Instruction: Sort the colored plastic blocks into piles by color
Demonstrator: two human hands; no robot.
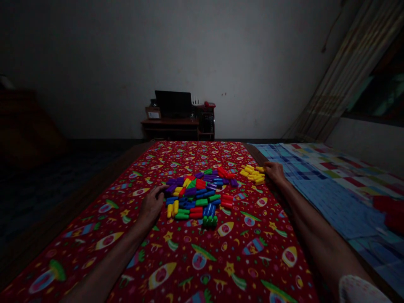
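Observation:
A mixed heap of plastic toy blocks [202, 203] in purple, blue, green, red and yellow lies on the red patterned cloth [189, 269]. At its left edge is my left hand [152, 205], its fingers stretched towards a purple block [171, 188] and seeming to touch it. To the right, apart from the heap, sits a small group of yellow blocks [251, 173]. My right hand [275, 172] is at the right side of this group, fingers closed at the end of a yellow block [260, 169]. Its fingertips are small and dim.
Along the cloth's right side lies a blue checked and patchwork bedspread [334, 198]. Against the far wall stands a low desk [170, 122] with a dark monitor [173, 104] and a red telephone [209, 104]. A curtain [341, 71] hangs at the right.

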